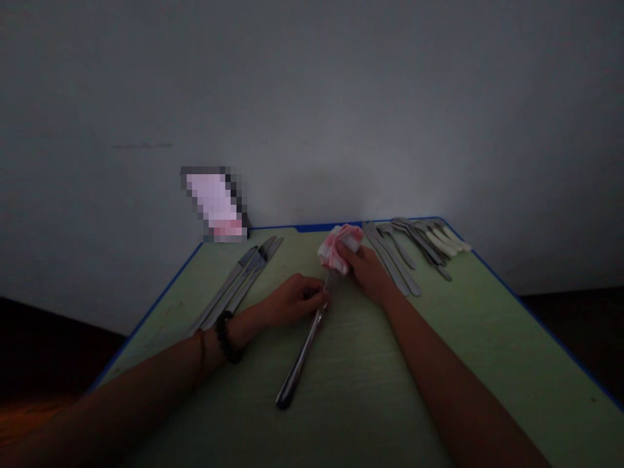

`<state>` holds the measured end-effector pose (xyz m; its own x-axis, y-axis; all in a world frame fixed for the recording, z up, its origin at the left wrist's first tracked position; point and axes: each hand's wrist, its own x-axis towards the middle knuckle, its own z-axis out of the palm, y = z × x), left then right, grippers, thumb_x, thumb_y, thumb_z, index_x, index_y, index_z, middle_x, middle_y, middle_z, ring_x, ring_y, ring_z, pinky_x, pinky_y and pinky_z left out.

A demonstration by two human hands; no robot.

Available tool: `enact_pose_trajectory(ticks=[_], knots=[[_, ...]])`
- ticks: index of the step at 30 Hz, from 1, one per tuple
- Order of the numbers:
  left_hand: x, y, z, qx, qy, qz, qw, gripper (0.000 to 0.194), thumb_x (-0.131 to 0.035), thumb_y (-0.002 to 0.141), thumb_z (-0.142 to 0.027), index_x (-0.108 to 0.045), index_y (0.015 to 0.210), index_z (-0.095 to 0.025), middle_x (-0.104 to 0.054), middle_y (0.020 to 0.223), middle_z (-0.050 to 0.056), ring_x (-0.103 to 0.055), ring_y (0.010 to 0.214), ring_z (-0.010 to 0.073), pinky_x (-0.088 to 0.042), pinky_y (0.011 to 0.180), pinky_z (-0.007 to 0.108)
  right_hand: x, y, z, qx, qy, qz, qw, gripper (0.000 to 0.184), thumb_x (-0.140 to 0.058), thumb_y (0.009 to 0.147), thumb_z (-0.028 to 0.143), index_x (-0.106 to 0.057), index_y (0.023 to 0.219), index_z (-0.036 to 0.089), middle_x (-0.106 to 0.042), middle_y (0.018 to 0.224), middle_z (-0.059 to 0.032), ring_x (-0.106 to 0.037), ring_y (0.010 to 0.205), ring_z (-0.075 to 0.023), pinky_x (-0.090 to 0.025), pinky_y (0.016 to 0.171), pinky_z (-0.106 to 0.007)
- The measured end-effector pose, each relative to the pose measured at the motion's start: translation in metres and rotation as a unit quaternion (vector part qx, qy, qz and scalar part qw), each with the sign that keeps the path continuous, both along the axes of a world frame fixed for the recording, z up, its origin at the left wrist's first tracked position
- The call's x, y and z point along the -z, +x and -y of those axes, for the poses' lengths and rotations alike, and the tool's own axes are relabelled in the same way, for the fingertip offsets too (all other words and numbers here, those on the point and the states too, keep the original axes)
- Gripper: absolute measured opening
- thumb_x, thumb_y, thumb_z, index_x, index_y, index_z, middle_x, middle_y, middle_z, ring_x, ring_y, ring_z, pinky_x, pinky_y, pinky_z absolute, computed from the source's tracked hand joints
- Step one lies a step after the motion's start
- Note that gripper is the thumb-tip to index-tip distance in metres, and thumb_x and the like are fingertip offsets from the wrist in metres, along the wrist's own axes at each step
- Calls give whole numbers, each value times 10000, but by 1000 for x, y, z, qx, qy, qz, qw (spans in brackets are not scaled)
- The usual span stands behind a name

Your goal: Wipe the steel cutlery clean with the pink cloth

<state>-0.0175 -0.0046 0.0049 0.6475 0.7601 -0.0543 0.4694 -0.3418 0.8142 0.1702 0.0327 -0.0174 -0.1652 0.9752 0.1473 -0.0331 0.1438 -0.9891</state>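
Note:
My left hand (303,298) pinches the narrow neck of a shiny metal piece of cutlery (298,367), whose handle slants down toward me over the table. In my right hand (368,270) is a crumpled pink-and-white cloth (336,250), wrapped about the far end of that cutlery. Its head is hidden, so I cannot tell whether it is a fork, spoon or knife. Beyond my left wrist lie several table knives (234,279), side by side. Right of the cloth, more knives (390,263) rest close to my right hand.
Several forks or spoons (424,244) and pieces with pale handles (448,242) lie at the table's back right. A blurred phone-like screen (214,201) leans on the wall at the back left. The green table (370,390) has a blue edge and meets the wall.

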Motion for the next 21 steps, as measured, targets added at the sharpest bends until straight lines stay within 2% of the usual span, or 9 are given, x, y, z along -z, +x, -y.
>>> enact_pose_trajectory(ticks=[5,8,10,12,14,16,19,21], knots=[[-3,5,1,-66,-28,37,997,348,-397,917,-444,-544,783,-159,-630,603,-9,-538,513,109,-404,498,200,-8,0,5,-81,3,62,995,429,-640,719,571,-670,737,144,-629,665,-8,-537,628,-135,-402,608,-250],[-5,6,1,-91,-33,36,995,347,-403,916,-453,-532,773,-165,-626,592,-13,-549,511,115,-405,493,205,-6,-1,4,-73,2,42,996,407,-653,717,549,-673,745,143,-633,663,-4,-538,621,-131,-408,621,-251],[-5,6,2,-78,-34,31,996,354,-407,921,-450,-536,764,-161,-629,597,-9,-561,520,117,-408,495,205,-1,-2,2,-48,-11,-17,999,391,-638,739,540,-676,767,152,-651,699,-12,-565,649,-136,-430,652,-259],[-6,5,3,-33,-34,28,998,320,-440,917,-433,-562,830,-150,-648,629,2,-577,543,118,-417,508,203,4,-4,-2,-13,-29,-105,994,367,-649,738,529,-675,796,168,-670,746,-20,-596,692,-144,-462,692,-272],[-7,3,5,19,-36,26,999,294,-502,895,-404,-568,999,-137,-669,672,10,-585,565,117,-418,516,197,7,-6,-6,18,-45,-197,979,346,-682,718,513,-671,824,183,-684,794,-27,-621,730,-150,-495,733,-291],[-7,2,6,48,-34,19,998,392,-544,877,-369,-505,1188,-132,-679,708,12,-576,569,111,-409,514,189,7,-9,-10,37,-53,-272,960,336,-715,695,493,-665,844,196,-691,847,-29,-638,767,-153,-522,779,-317],[-4,0,5,52,-38,22,998,486,-502,902,-357,-397,1322,-136,-666,737,4,-526,532,90,-389,491,179,3,-10,-11,55,-48,-334,940,317,-728,686,485,-649,824,211,-688,871,-17,-647,814,-151,-534,838,-339],[-2,-1,3,30,-28,39,998,459,-452,926,-372,-398,1316,-136,-628,719,-13,-489,508,79,-378,476,174,-1,-9,-8,50,-42,-334,940,311,-714,698,493,-641,820,217,-687,872,-13,-649,839,-150,-527,853,-337]])
